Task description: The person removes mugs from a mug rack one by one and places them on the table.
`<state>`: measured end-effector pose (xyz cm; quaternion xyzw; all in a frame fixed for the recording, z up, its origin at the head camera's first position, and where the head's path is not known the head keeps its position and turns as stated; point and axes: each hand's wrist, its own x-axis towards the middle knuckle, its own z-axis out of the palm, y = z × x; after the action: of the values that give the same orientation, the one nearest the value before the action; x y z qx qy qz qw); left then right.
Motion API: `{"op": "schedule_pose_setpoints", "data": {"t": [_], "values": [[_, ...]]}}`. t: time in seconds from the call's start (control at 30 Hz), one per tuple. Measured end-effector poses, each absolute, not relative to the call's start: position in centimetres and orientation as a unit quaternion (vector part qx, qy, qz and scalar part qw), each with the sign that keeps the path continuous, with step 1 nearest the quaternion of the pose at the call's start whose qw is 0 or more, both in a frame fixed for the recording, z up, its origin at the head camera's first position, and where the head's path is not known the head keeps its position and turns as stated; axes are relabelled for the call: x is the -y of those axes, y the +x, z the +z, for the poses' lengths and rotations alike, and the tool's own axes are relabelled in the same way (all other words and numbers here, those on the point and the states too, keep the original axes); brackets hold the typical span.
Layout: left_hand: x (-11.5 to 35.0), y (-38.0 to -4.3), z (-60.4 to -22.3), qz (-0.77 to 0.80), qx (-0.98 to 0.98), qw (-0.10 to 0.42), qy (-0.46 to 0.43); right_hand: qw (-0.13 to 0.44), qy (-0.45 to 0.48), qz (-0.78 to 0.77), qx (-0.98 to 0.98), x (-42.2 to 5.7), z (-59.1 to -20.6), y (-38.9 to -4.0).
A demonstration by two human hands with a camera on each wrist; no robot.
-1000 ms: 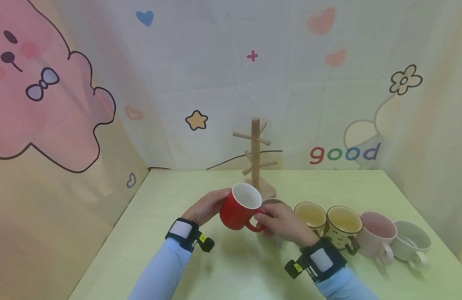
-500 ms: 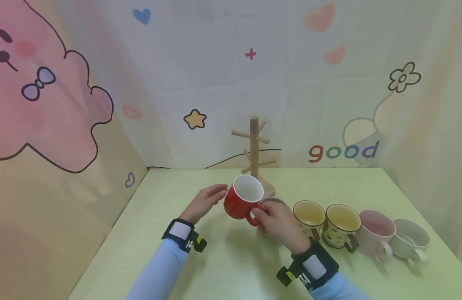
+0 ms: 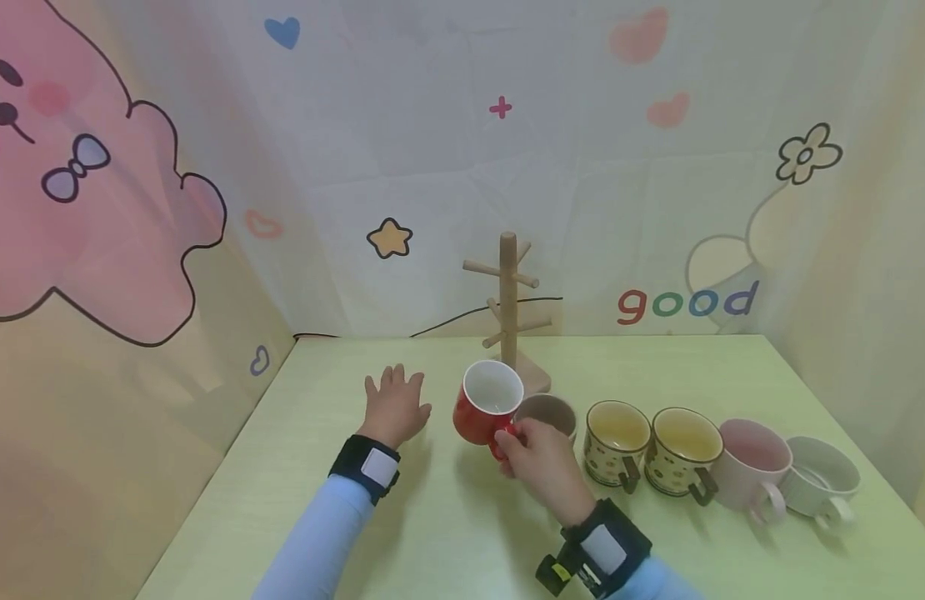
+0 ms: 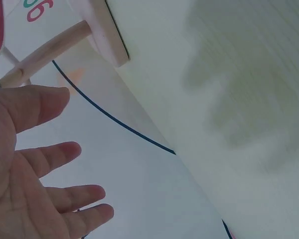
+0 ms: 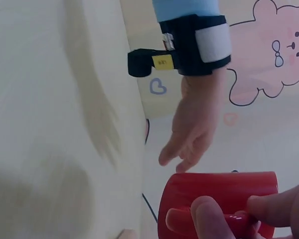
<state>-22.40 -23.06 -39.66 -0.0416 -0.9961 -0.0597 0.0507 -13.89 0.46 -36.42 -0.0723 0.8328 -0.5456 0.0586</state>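
Observation:
My right hand point(image 3: 543, 467) pinches the handle of a red mug point(image 3: 477, 419) with a white inside, held up off the table and tilted. In the right wrist view the thumb and fingers close on the handle of the red mug point(image 5: 224, 186). My left hand point(image 3: 392, 408) is spread with its fingers extended, holding nothing, to the left of the mug. The left wrist view shows the left hand's straight fingers point(image 4: 84, 196) apart from anything. Behind the red mug stands a wooden mug tree point(image 3: 509, 308) with bare pegs.
A row of mugs runs along the right: a greyish-brown mug point(image 3: 548, 411) partly behind my right hand, two yellow patterned mugs point(image 3: 618, 429) point(image 3: 686, 442), a pink mug point(image 3: 751, 467) and a pale grey mug point(image 3: 818, 479). A printed cloth point(image 3: 432, 125) hangs behind the table point(image 3: 282, 500).
My left hand has let go of the red mug and moved left, turning palm down with fingers spread. My right hand keeps the mug by its handle and has shifted slightly left.

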Motion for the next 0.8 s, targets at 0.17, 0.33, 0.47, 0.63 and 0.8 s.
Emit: {"op": "schedule_pose_setpoints", "data": {"t": [0.17, 0.33, 0.47, 0.63, 0.8], "values": [[23.0, -22.3, -39.5, -0.047, 0.997, 0.046, -0.029, 0.056, -0.077, -0.56, -0.823, 0.3, -37.6, -13.8], [23.0, -22.2, -39.6, -0.051, 0.998, 0.037, -0.028, 0.062, -0.075, -0.558, -0.824, 0.9, -38.4, -13.8], [23.1, -22.2, -39.7, -0.062, 0.997, 0.024, -0.026, 0.063, -0.072, -0.54, -0.836, 1.4, -39.0, -13.9], [23.1, -22.2, -40.0, -0.071, 0.997, 0.019, -0.029, 0.071, -0.057, -0.52, -0.85, 1.9, -39.9, -14.3], [23.1, -22.2, -40.3, -0.068, 0.997, 0.021, -0.029, 0.083, -0.051, -0.523, -0.847, 2.2, -40.7, -14.7]]}}
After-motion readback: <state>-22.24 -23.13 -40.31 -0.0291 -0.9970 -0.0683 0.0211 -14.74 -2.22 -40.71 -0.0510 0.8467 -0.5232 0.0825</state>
